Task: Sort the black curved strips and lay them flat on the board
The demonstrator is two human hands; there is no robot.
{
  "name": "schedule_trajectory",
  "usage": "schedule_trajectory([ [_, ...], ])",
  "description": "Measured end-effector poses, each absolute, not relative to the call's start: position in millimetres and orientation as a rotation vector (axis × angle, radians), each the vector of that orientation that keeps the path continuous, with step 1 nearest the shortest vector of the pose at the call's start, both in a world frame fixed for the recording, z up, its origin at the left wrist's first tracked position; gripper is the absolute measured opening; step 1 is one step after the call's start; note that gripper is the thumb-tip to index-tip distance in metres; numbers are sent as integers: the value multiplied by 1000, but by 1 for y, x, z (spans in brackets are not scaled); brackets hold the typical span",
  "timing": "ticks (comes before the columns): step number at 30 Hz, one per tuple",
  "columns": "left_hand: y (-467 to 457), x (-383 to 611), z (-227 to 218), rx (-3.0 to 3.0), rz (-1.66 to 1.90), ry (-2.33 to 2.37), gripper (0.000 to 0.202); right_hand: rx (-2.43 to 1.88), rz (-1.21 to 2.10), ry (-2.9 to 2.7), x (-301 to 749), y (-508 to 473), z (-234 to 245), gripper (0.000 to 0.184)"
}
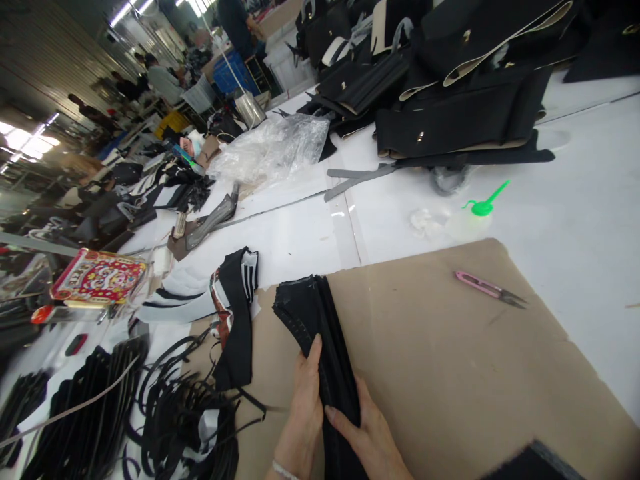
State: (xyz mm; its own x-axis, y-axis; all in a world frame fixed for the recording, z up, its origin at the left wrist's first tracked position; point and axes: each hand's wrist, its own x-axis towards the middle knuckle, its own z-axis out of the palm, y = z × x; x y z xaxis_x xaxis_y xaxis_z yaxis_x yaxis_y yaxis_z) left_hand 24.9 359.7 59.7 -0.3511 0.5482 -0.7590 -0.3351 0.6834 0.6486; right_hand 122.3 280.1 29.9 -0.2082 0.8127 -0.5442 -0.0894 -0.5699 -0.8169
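A stack of long black leather pieces [320, 333] lies on a brown cardboard mat [450, 360]. My left hand [303, 413] rests along the stack's left edge, thumb stretched up on top of it. My right hand [370, 433] presses the stack's lower right side, fingers curled against the black material. Both hands clasp the stack between them at the bottom of the view.
Pink thread snips [490, 289] lie on the mat's far right. A green-capped squeeze bottle [473, 217] stands behind it. Black straps [150, 407] pile up at left, black bags [460, 87] at the back. A colourful tin [97, 277] sits left. People work far off.
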Motion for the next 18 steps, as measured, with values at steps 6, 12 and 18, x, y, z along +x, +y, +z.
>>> schedule_trajectory([
  [6, 361, 26, 61, 132, 969, 1723, 49, -1423, 1830, -870, 123, 281, 32, 67],
  [12, 367, 22, 61, 133, 957, 1643, 49, -1444, 1789, -852, 120, 285, 33, 66],
  [18, 359, 12, 64, 185, 885, 1485, 55, -1402, 1793, -823, 121, 284, 31, 61],
])
